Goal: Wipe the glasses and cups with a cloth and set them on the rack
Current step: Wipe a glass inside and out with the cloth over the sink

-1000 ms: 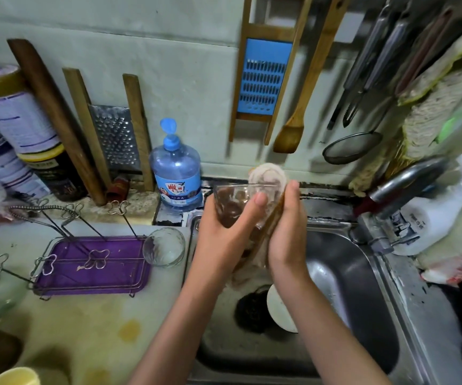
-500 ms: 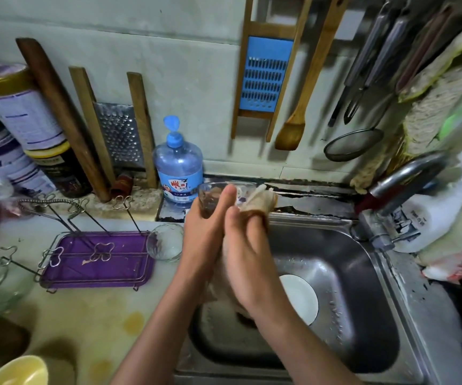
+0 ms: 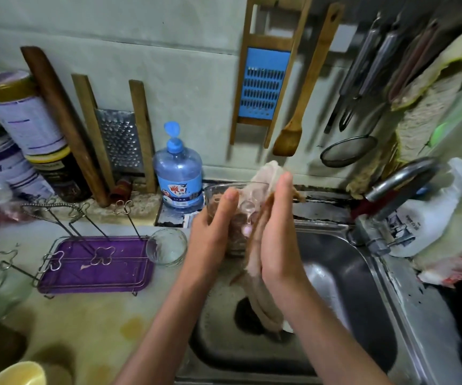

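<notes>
A clear glass [image 3: 236,215] is held above the left edge of the sink. My left hand [image 3: 213,232] grips its left side. My right hand [image 3: 275,234] holds a pale cloth [image 3: 260,273] against the glass, with one finger showing through the glass wall. The cloth is stuffed into the glass, sticks out at its top and hangs down into the sink. A second clear glass [image 3: 166,247] stands on the counter beside the purple rack [image 3: 96,265] with wire pegs.
The steel sink [image 3: 349,315] lies below the hands, with the tap [image 3: 399,184] at its right. A blue water bottle [image 3: 178,176] stands behind the glass. Tins, graters and a rolling pin lean at the back left. A yellow cup [image 3: 18,373] and more glassware sit at the left edge.
My right hand has moved from over the left hand to the right side of the glass. The cloth now reaches higher out of the glass. The glass has turned in my hands.
</notes>
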`<state>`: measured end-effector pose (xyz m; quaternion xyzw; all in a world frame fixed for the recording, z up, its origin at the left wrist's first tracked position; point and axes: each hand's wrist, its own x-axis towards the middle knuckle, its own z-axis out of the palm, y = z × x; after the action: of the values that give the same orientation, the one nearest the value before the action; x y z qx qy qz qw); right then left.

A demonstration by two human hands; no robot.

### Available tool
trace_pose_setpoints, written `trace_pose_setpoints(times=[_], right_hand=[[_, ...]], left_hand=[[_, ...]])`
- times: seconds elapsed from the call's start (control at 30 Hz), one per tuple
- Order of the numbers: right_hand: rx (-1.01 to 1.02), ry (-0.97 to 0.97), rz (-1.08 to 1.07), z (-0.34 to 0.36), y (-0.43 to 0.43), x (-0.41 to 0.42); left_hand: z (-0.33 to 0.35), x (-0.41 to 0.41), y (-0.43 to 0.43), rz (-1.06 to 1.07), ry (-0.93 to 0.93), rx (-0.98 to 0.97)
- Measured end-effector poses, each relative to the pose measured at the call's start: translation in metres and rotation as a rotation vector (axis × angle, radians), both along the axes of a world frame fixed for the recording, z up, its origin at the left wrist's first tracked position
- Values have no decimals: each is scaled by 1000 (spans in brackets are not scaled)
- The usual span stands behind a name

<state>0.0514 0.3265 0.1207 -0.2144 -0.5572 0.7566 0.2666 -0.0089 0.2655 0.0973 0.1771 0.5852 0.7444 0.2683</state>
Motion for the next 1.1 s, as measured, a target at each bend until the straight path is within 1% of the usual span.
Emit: trace_pose_setpoints(times=[0.03, 0.13, 0.17, 0.2, 0.23, 0.27, 0.3, 0.33, 0.37, 0.4, 0.43, 0.47, 0.53, 0.57, 0.63, 0.73, 0.8, 0.87, 0.97, 1.03, 1.1], right_hand=[[188, 0, -10, -3, -9, 4], [870, -22, -98, -14, -21, 16], [1000, -16, -140, -16, -20, 19], [1035, 18, -161, -16, -15, 18], [1012, 67, -160, -17, -8, 16], [939, 118, -140, -18, -1, 13], [795, 164, -111, -16, 4, 10], [575, 198, -78, -13, 9, 6], [299, 213, -50, -8, 11, 5], [38, 177, -62, -3, 14, 5], [-154, 97, -73, 3, 17, 6], [-273, 25, -62, 5, 21, 8], [-390, -31, -22, 9, 25, 12], [-415, -40, -12, 12, 26, 15], [-383, -45, 1, 8, 25, 19], [-191, -78, -28, 2, 18, 24], [-66, -79, -111, 4, 13, 26], [-7, -64, -187, 2, 16, 24], [59, -29, -272, -2, 15, 20], [146, -19, -298, -4, 16, 19], [163, -30, -330, -4, 17, 19]], left_hand=[[-3, -1, 0, 20, 48, -25], [-8, -4, -3, 38, 145, -85], [-9, -5, -4, 25, 142, -98], [-10, -5, -4, 17, 123, -102], [-9, -4, -3, 9, 97, -94], [-5, -1, -3, -10, 59, -65], [-1, 4, -3, -49, 26, -32], [-2, 5, -2, -91, -14, -13], [-1, 7, -1, -130, -43, 3], [2, 9, -1, -151, -49, 12], [5, 11, -2, -150, -46, 20], [6, 14, -2, -135, -34, 18], [8, 19, -2, -83, 37, 1], [10, 22, -2, -62, 59, 5], [10, 26, 0, -12, 99, 6], [8, 27, 0, 69, 211, -80], [6, 27, -1, 102, 291, -126], [9, 29, -1, 83, 350, -185], [18, 35, 5, -5, 272, -162], [23, 36, 8, -10, 156, -75], [26, 34, 10, -50, 67, -4]])
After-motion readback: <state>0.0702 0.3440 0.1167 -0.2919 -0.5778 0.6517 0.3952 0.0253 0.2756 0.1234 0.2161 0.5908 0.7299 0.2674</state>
